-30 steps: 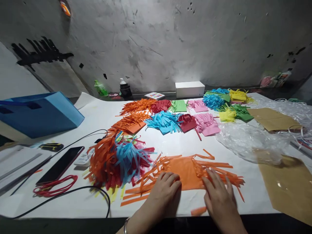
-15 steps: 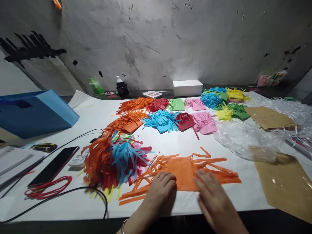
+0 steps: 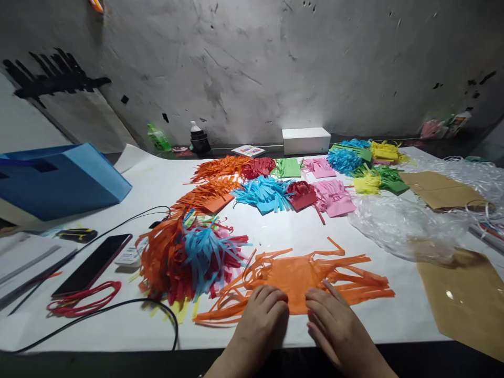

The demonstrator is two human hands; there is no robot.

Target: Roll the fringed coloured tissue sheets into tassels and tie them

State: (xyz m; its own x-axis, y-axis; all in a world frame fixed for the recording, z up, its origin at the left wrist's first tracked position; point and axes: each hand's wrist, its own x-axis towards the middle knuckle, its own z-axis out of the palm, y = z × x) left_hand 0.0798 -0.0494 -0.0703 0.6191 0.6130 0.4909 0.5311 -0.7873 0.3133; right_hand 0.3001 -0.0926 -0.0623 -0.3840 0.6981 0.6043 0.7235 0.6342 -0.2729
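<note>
A sheet of orange fringed paper lies flat on the white-covered table, its cut strips spreading left and right from a solid middle. At its near left edge, my left hand is closed, fingers curled together over the paper, thumb hidden. My right hand is at the near right edge, its fingers bent together on the paper and its thumb just below the edge. Left of the sheet sits a heap of orange, blue and red paper tassels.
Folded fringed bundles, such as a blue one and a pink one, line the back. At right are clear plastic and a brown envelope. A phone, red cord, black cable and blue box occupy the left.
My right hand has come down and inward, from moving over the orange paper to its near edge. My left hand stays at the near left edge. The view has shifted slightly.
</note>
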